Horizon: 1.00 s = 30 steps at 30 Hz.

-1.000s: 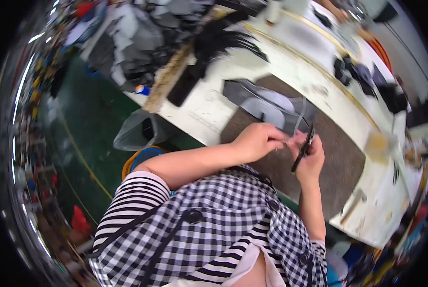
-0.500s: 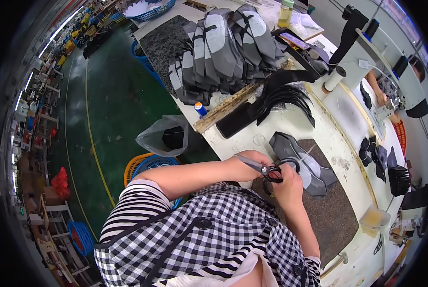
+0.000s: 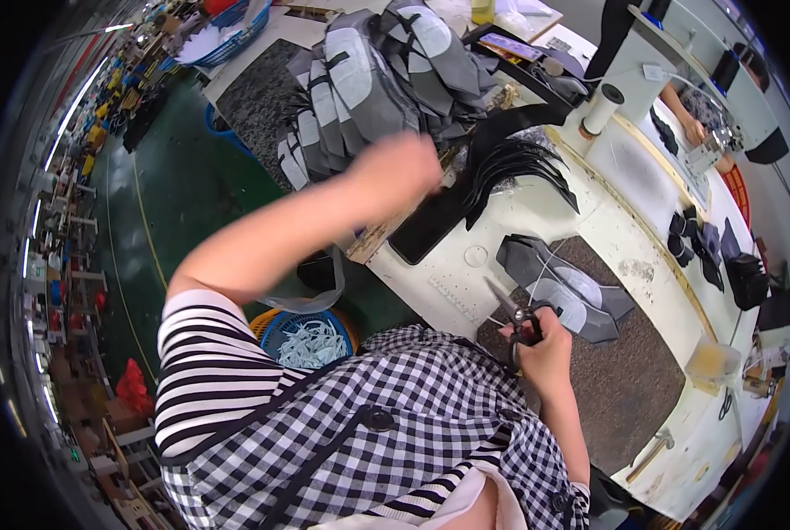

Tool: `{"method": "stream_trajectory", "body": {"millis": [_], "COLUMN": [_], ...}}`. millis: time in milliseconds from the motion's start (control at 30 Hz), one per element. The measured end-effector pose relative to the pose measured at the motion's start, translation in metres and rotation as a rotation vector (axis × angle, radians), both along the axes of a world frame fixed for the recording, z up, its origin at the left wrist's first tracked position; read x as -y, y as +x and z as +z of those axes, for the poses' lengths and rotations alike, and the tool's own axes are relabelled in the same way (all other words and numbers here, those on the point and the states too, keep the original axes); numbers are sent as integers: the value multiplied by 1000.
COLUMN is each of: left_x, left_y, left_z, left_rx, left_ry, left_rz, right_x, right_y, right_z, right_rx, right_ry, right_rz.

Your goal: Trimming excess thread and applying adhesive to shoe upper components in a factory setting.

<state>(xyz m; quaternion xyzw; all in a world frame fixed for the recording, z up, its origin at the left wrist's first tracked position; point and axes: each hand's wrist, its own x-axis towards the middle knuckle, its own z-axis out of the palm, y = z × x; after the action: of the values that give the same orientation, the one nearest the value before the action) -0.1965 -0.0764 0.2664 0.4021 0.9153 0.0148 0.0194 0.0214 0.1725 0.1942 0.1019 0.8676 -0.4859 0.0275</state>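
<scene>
My right hand [image 3: 547, 353] is wrapped round the black handles of a pair of scissors [image 3: 511, 307], whose blades point to the far left, partly apart. Beyond it a grey cut panel with pale patches [image 3: 558, 305] lies on a dark mottled mat [image 3: 629, 375]; a thin pale strand crosses the panel. My left hand [image 3: 399, 177] is smeared by motion, reaching out over the near edge of a stack of similar grey panels [image 3: 351, 75]. Its fingers cannot be made out, nor whether they hold anything.
Black strips [image 3: 523, 172] and a dark flat phone-like slab [image 3: 426, 234] lie ahead. A blue basket of pale scraps [image 3: 311, 340] stands below the table's left edge. At the right are a white thread cone [image 3: 601, 110], a sewing machine [image 3: 708, 150] and another person's hand [image 3: 695, 132].
My left hand has left the scissors and swung forward and left toward the stacked panels. My right hand keeps the scissors, with their blades turned more away from me. The view has shifted slightly.
</scene>
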Motion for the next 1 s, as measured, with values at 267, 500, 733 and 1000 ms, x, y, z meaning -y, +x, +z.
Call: {"method": "stream_trajectory", "body": {"millis": [267, 500, 733, 1000], "left_x": [72, 91, -79, -240], "left_y": [-122, -144, 63, 220], "left_z": [28, 157, 103, -156], "left_rx": [-451, -956, 250, 983], "left_ry": [-245, 301, 180, 204], "left_rz": [-233, 372, -82, -414], "right_x": [-60, -148, -209, -224], "right_y": [21, 25, 68, 120], "right_z": [3, 7, 33, 76], "right_rx": [-211, -619, -681, -573], "right_ry": [-343, -320, 71, 307], "right_rz": [-617, -908, -918, -766]}}
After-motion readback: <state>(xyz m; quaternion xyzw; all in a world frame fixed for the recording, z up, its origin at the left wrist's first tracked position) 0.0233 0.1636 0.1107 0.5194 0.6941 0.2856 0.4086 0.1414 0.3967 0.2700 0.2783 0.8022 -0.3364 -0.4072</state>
